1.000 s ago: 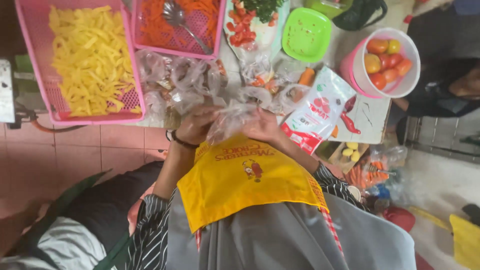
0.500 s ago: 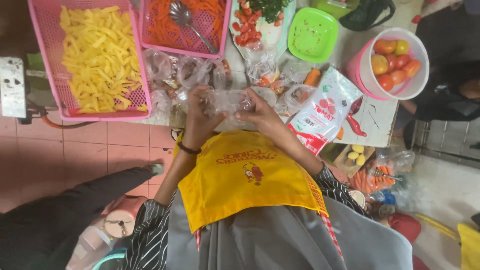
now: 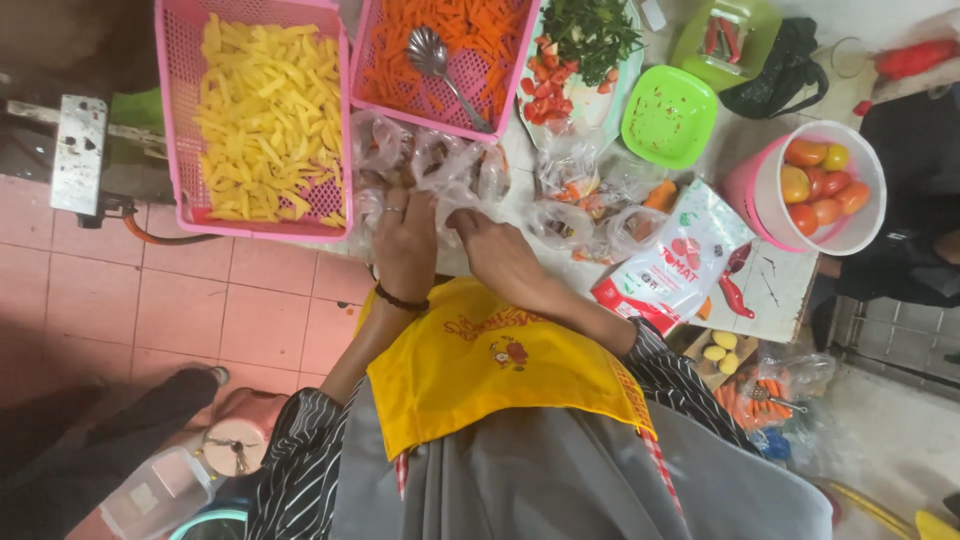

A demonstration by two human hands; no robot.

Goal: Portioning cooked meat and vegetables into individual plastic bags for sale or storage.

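Clear bags (image 3: 440,165) of food: clustered at the table's near edge, just before the pink baskets; more clear bags (image 3: 590,205) right of them; white-and-red flat pouch (image 3: 675,265): near edge, right, tilted, beside the pink bucket.

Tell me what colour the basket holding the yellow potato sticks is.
Pink basket, seen clearly in the head view.

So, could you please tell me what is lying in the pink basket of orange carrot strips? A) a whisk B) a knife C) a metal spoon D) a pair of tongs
C: a metal spoon lies on the carrot strips in the pink basket, bowl towards the far side and handle slanting towards the person.
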